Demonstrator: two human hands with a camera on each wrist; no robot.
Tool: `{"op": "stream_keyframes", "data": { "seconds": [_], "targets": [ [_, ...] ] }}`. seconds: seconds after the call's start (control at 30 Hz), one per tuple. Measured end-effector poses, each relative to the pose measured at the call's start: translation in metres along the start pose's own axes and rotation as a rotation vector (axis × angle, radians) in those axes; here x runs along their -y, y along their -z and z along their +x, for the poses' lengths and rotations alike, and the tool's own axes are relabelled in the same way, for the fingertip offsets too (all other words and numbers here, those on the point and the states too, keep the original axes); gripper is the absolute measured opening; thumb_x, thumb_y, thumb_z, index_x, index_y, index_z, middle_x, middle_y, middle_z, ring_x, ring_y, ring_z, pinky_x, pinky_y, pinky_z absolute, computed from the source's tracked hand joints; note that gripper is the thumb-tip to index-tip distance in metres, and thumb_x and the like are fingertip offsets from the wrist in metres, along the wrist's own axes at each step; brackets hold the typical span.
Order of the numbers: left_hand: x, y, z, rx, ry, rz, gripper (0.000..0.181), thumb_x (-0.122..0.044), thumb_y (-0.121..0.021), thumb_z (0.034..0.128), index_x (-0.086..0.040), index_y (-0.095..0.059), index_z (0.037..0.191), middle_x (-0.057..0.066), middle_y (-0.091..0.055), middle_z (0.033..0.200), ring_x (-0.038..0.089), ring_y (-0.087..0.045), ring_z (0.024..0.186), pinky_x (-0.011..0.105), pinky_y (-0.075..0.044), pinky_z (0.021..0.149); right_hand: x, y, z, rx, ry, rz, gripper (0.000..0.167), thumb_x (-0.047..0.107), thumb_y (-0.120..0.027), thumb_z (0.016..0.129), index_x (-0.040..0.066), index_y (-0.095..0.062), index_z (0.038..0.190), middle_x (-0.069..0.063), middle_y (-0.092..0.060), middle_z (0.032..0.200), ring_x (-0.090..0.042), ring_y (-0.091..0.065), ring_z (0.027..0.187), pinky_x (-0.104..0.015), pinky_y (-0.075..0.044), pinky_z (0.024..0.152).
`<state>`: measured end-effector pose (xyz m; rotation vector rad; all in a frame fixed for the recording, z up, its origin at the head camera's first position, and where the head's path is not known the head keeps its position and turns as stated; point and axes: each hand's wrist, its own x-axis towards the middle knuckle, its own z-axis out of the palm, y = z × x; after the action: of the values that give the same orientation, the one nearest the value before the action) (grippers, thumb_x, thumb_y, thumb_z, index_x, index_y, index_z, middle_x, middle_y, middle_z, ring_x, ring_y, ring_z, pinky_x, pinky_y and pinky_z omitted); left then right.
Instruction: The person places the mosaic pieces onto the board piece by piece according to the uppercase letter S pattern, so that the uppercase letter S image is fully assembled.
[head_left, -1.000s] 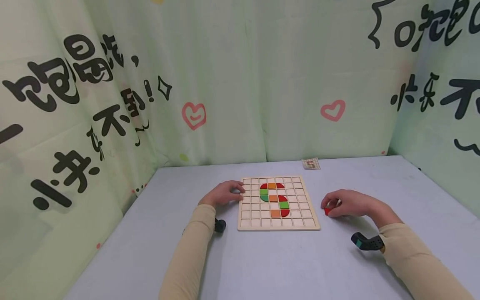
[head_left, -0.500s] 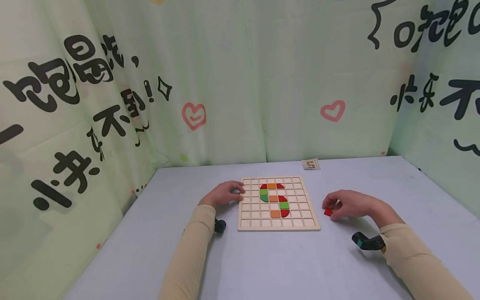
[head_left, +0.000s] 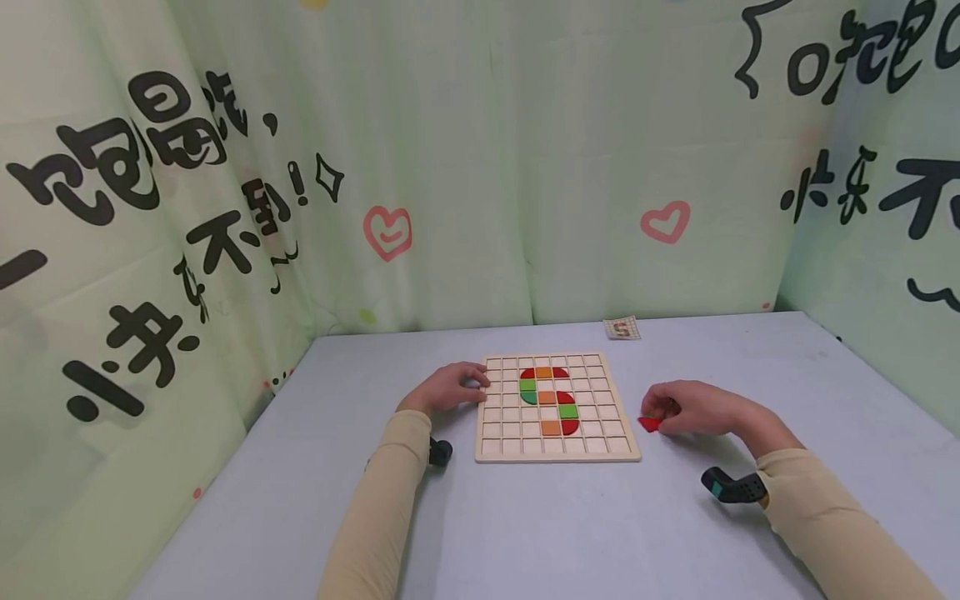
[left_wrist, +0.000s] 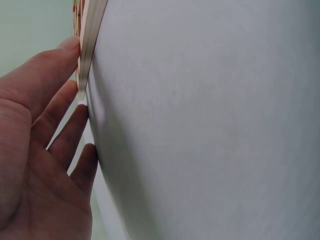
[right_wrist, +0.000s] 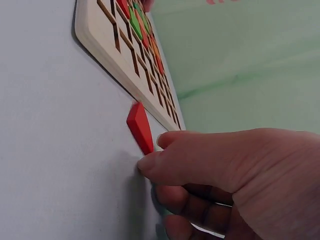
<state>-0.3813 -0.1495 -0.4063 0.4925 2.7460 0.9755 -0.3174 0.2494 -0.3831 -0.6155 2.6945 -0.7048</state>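
Observation:
A square wooden grid board [head_left: 517,450] lies on the table, with several red, orange and green tiles forming a winding line in its cells. My left hand [head_left: 450,386] rests at the board's left edge. In the left wrist view its thumb [left_wrist: 55,62] touches the rim, while the other fingers are loosely extended beside it. To the right of the board, my right hand [head_left: 697,407] pinches a small red tile [head_left: 648,424] between thumb and fingertips. In the right wrist view the red tile [right_wrist: 139,126] is tilted and sticks out toward the board's edge.
A small printed card [head_left: 622,327] lies at the table's back edge, behind the board. Pale green curtains [head_left: 450,167] with black writing and pink hearts stand behind and beside the white table [head_left: 555,533].
The red tile has turned in my right fingers and now shows flatter, pointing left. The right hand has shifted only slightly. My left hand and the board have stayed in place.

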Motion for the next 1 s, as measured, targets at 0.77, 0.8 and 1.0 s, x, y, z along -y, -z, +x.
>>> {"op": "stream_keyframes", "data": {
  "seconds": [0.77,0.8,1.0],
  "targets": [
    [-0.0039,0.0019,-0.0030,-0.008,-0.019,0.013,0.017,-0.017,-0.070,0.0891,-0.012,-0.071,0.105,0.003,-0.052,0.143,0.025,-0.036,0.140,0.041,-0.027,0.116,0.0013,-0.0066,0.0057,-0.020,0.036,0.018,0.018,0.014,-0.074,0.084,0.012,-0.061,0.097,0.002,-0.058,0.087,-0.018,-0.052,0.083,-0.032,-0.047,0.072],
    [-0.0039,0.0021,-0.0030,-0.006,-0.022,0.014,0.017,-0.017,-0.070,0.0892,-0.012,-0.071,0.105,0.003,-0.052,0.143,0.025,-0.036,0.140,0.041,-0.027,0.116,0.0015,-0.0063,0.0057,-0.028,0.043,0.016,0.018,0.013,-0.074,0.084,0.012,-0.060,0.096,0.002,-0.058,0.086,-0.018,-0.052,0.082,-0.032,-0.047,0.071],
    [-0.0033,0.0024,-0.0031,-0.002,-0.032,0.016,0.017,-0.016,-0.069,0.0892,-0.011,-0.071,0.106,0.003,-0.052,0.143,0.024,-0.037,0.140,0.040,-0.027,0.115,0.0025,-0.0042,0.0063,-0.101,0.064,0.003,0.013,0.008,-0.071,0.085,0.013,-0.059,0.091,0.002,-0.058,0.082,-0.017,-0.051,0.077,-0.029,-0.045,0.065]
  ]
}}
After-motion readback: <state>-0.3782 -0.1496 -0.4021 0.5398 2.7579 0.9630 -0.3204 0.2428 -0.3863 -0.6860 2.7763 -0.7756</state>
